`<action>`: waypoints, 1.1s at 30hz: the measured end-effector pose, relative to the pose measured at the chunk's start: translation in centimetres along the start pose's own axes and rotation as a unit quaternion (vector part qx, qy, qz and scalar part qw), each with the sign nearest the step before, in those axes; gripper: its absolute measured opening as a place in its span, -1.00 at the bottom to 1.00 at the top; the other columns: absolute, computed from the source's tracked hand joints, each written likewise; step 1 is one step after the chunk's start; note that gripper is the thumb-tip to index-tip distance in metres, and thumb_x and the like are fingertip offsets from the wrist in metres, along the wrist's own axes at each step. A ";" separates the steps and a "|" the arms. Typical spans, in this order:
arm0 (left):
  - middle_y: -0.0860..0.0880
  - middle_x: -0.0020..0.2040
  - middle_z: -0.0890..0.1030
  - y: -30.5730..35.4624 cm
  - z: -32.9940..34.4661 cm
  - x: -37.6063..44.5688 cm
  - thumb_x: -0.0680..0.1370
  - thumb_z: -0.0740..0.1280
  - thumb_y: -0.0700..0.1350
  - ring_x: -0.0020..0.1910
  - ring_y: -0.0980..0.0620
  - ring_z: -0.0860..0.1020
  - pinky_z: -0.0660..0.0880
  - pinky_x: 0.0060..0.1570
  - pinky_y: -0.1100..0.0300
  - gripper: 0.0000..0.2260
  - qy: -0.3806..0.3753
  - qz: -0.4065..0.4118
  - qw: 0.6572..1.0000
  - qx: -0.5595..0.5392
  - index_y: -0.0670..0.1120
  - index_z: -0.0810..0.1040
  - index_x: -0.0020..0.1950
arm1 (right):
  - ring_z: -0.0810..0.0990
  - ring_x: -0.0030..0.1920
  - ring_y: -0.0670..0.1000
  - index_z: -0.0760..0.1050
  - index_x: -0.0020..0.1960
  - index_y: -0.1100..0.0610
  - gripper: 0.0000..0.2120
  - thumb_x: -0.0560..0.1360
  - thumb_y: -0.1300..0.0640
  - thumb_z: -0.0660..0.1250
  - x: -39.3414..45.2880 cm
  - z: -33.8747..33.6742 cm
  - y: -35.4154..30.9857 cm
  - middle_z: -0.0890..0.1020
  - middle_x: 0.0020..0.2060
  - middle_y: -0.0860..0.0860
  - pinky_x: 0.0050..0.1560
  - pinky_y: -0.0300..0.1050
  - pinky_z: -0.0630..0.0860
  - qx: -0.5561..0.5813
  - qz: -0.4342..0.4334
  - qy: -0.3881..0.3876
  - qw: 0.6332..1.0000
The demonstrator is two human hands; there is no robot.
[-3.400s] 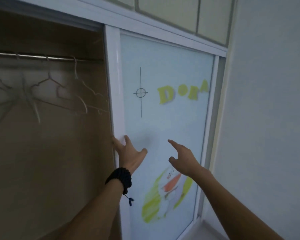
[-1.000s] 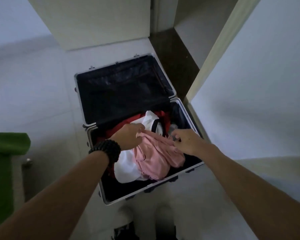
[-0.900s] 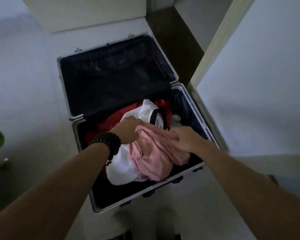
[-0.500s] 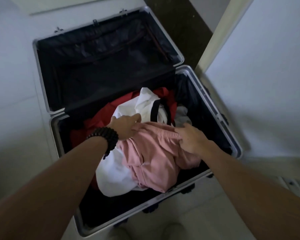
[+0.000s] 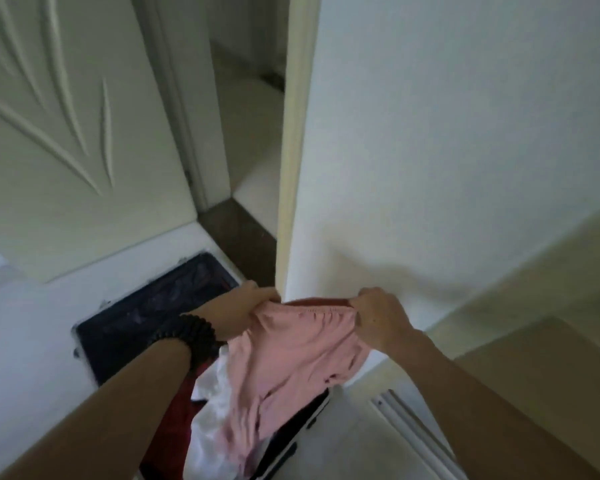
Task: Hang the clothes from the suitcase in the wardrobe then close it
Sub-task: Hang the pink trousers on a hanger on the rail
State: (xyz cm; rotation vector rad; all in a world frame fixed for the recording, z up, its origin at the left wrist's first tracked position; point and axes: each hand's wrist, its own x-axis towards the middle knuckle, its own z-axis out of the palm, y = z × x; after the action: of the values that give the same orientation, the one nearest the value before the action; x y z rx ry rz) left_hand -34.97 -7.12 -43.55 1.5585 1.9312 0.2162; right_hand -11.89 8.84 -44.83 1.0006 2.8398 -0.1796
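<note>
A pair of pink shorts (image 5: 291, 362) hangs in the air above the open suitcase (image 5: 146, 310). My left hand (image 5: 236, 315), with a black bead bracelet on the wrist, grips the left end of the elastic waistband. My right hand (image 5: 378, 317) grips the right end, stretching the waistband level between them. Below the shorts, a white garment (image 5: 212, 420) and a red garment (image 5: 174, 414) still lie in the suitcase. The suitcase's dark lined lid lies flat on the floor at the left. The wardrobe is out of view.
A white wall corner (image 5: 291, 168) stands directly behind the shorts. A cream carved door (image 5: 66, 133) stands open at the left, with a doorway and dark threshold (image 5: 236, 230) beside it. A floor rail (image 5: 413, 434) runs at the lower right.
Both hands have lifted the pink shorts up out of the suitcase by the waistband. My view has risen from the suitcase toward the wall and door.
</note>
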 end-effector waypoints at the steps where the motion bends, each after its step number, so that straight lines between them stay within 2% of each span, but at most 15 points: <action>1: -0.03 0.05 0.44 3.5 -3.4 -0.7 0.51 0.18 -0.31 0.03 0.00 0.45 0.38 0.03 0.19 -0.64 -0.007 0.030 0.999 0.023 0.06 0.48 0.19 | 0.59 -0.12 0.18 0.62 -0.12 0.07 -0.79 0.33 0.18 0.24 -1.6 -4.4 1.1 0.60 -0.20 0.07 -0.17 -0.10 0.46 0.000 0.012 0.031 0.999; 4: -0.09 0.09 0.50 13.8 -12.2 -3.2 0.48 0.23 -0.32 0.09 -0.03 0.46 0.38 0.05 0.20 -0.70 0.000 0.086 0.992 0.089 -0.10 0.57 0.15 | 0.58 -0.21 0.22 0.60 -0.22 0.17 -0.79 0.22 0.22 0.23 -7.2 -16.7 4.1 0.59 -0.27 0.14 -0.26 -0.04 0.49 -0.008 0.040 0.038 0.998; 7: -0.03 0.11 0.53 22.6 -18.7 -6.1 0.45 0.26 -0.30 0.14 -0.02 0.48 0.43 0.13 0.15 -0.65 0.040 0.113 0.987 0.107 -0.11 0.55 0.22 | 0.62 -0.06 0.21 0.63 -0.04 0.22 -0.66 0.38 0.11 0.15 -12.7 -26.4 6.4 0.63 -0.08 0.22 -0.06 -0.07 0.51 -0.043 0.028 0.039 0.998; 9: 0.00 0.10 0.51 27.9 -21.8 -8.4 0.44 0.28 -0.29 0.12 0.01 0.46 0.41 0.11 0.17 -0.62 0.058 0.145 0.981 0.111 -0.08 0.54 0.25 | 0.62 0.03 0.18 0.63 0.07 0.20 -0.64 0.46 0.05 0.17 -17.3 -31.7 7.4 0.65 0.01 0.22 0.04 -0.09 0.48 -0.004 0.036 0.077 0.996; 13: 0.01 0.06 0.60 37.1 -25.0 -11.8 0.34 0.24 -0.35 0.09 0.00 0.54 0.50 0.05 0.12 -0.53 0.109 0.220 0.963 0.110 -0.04 0.60 0.19 | 0.63 -0.01 0.16 0.64 0.06 0.16 -0.73 0.46 0.16 0.23 -27.7 -39.8 8.6 0.68 -0.03 0.19 -0.17 -0.18 0.37 0.028 0.118 0.137 0.983; 15: 0.02 0.05 0.63 41.6 -24.9 -13.1 0.34 0.25 -0.34 0.08 0.00 0.57 0.51 0.06 0.12 -0.53 0.117 0.265 0.952 0.097 -0.03 0.62 0.18 | 0.63 -0.04 0.17 0.65 0.02 0.18 -0.62 0.37 0.10 0.14 -32.4 -41.9 9.7 0.69 -0.07 0.19 -0.18 -0.21 0.31 0.045 0.156 0.180 0.970; 17: 0.06 0.07 0.58 46.3 -24.2 -14.2 0.41 0.30 -0.32 0.08 0.07 0.52 0.40 0.06 0.23 -0.55 0.128 0.314 0.937 0.080 -0.02 0.59 0.25 | 0.63 -0.05 0.17 0.65 0.04 0.18 -0.52 0.28 0.10 0.09 -36.8 -43.6 11.2 0.68 -0.08 0.19 -0.16 -0.22 0.32 0.035 0.182 0.222 0.957; 19: 0.06 0.10 0.53 50.8 -23.1 -14.9 0.44 0.36 -0.29 0.10 0.07 0.49 0.34 0.06 0.29 -0.53 0.141 0.360 0.922 0.035 -0.01 0.53 0.33 | 0.59 -0.07 0.12 0.60 0.17 0.16 -0.46 0.26 0.12 0.13 -40.9 -44.8 13.2 0.66 -0.06 0.17 -0.11 -0.22 0.37 0.028 0.207 0.273 0.939; 21: 0.06 0.08 0.57 54.7 -22.0 -15.1 0.46 0.43 -0.23 0.08 0.05 0.56 0.44 0.02 0.30 -0.54 0.113 0.383 0.914 -0.068 0.02 0.51 0.34 | 0.57 -0.03 0.14 0.48 0.31 0.18 -0.43 0.30 0.19 0.20 -44.7 -45.8 15.3 0.61 -0.02 0.18 -0.03 -0.16 0.44 0.020 0.251 0.319 0.914; 23: -0.04 0.01 0.65 58.5 -21.0 -15.0 0.52 0.41 -0.18 0.01 0.00 0.62 0.53 0.02 0.18 -0.71 0.066 0.409 0.894 -0.170 0.05 0.58 0.21 | 0.58 0.01 0.20 0.45 0.33 0.22 -0.46 0.33 0.28 0.22 -48.3 -46.7 17.9 0.60 -0.02 0.21 -0.01 -0.19 0.41 0.020 0.301 0.355 0.885; 24: -0.08 0.00 0.67 60.8 -20.4 -14.9 0.55 0.39 -0.17 0.01 -0.05 0.63 0.55 0.03 0.09 -0.76 0.062 0.417 0.884 -0.201 0.10 0.60 0.17 | 0.59 -0.03 0.21 0.50 0.25 0.21 -0.50 0.32 0.28 0.19 -50.3 -47.0 19.4 0.60 -0.06 0.21 -0.08 -0.25 0.36 0.020 0.307 0.370 0.876; 26: -0.11 -0.04 0.65 65.1 -19.1 -14.4 0.57 0.37 -0.16 -0.01 -0.11 0.62 0.54 -0.03 0.02 -0.76 0.082 0.417 0.875 -0.231 0.19 0.59 0.10 | 0.56 -0.11 0.17 0.55 0.05 0.16 -0.58 0.25 0.27 0.13 -53.5 -47.4 21.8 0.54 -0.14 0.13 -0.22 -0.36 0.28 0.019 0.289 0.382 0.878; 28: -0.04 -0.11 0.61 69.9 -17.7 -13.2 0.56 0.33 -0.26 -0.10 -0.02 0.58 0.49 -0.15 0.20 -0.65 0.083 0.418 0.870 -0.246 0.23 0.60 0.02 | 0.49 -0.10 0.07 0.49 0.02 0.09 -0.63 0.28 0.35 0.15 -56.2 -47.8 24.3 0.43 -0.09 0.06 -0.16 -0.44 0.31 0.021 0.269 0.381 0.884; 31: 0.02 0.01 0.62 76.4 -15.5 -12.1 0.56 0.28 -0.32 -0.08 0.14 0.56 0.44 -0.27 0.53 -0.72 0.077 0.387 0.876 -0.278 -0.02 0.61 0.15 | 0.44 -0.03 0.01 0.38 0.08 0.01 -0.55 0.30 0.41 0.14 -59.9 -48.0 27.6 0.36 0.02 0.02 -0.03 -0.21 0.42 0.026 0.270 0.355 0.895; 33: -0.01 -0.01 0.67 79.9 -13.9 -11.8 0.52 0.31 -0.33 -0.05 0.11 0.60 0.47 -0.25 0.50 -0.79 0.054 0.375 0.877 -0.295 -0.16 0.67 0.07 | 0.44 -0.07 0.01 0.42 -0.01 0.06 -0.64 0.29 0.39 0.13 -62.2 -48.0 30.4 0.43 -0.04 0.03 -0.01 -0.13 0.42 0.005 0.251 0.317 0.915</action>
State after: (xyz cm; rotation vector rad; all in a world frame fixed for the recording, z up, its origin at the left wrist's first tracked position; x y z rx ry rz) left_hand 23.58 8.21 11.65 1.7750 1.0567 1.1242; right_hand 51.57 1.41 10.13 2.0631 2.9410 0.2277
